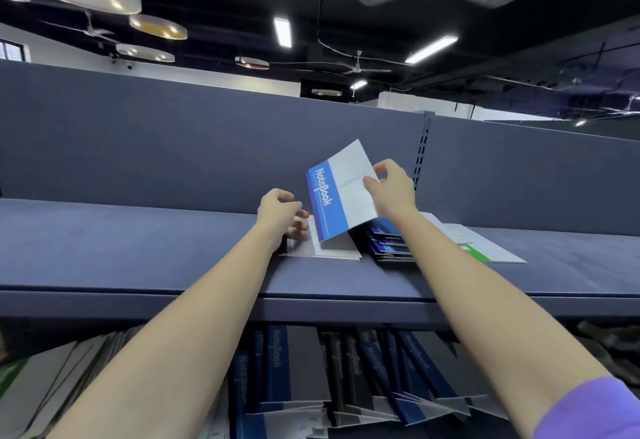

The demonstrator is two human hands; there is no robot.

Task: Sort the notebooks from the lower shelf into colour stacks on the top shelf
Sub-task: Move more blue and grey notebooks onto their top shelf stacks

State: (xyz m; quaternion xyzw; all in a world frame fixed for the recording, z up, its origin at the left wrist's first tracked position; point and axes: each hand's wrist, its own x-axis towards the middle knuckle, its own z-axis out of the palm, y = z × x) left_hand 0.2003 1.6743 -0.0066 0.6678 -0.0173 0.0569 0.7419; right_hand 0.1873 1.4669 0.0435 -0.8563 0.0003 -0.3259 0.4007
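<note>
My right hand point(393, 187) grips a blue-and-white notebook point(341, 192) by its right edge and holds it tilted above the top shelf point(138, 248). Its lower corner hangs over a low grey-white stack point(332, 250). My left hand point(282, 215) rests with curled fingers on the left part of that stack; what it pinches is unclear. A stack of dark-blue notebooks point(389, 242) lies just right of it, partly behind my right forearm. A green-and-white notebook point(485, 248) lies further right. Several notebooks point(304, 376) lean on the lower shelf.
A grey back panel point(207, 147) rises behind the top shelf, with a slotted upright point(421, 154) behind my right hand. The shelf's front edge point(311, 303) runs across below my forearms. A green-and-white notebook point(14, 374) lies at the lower left.
</note>
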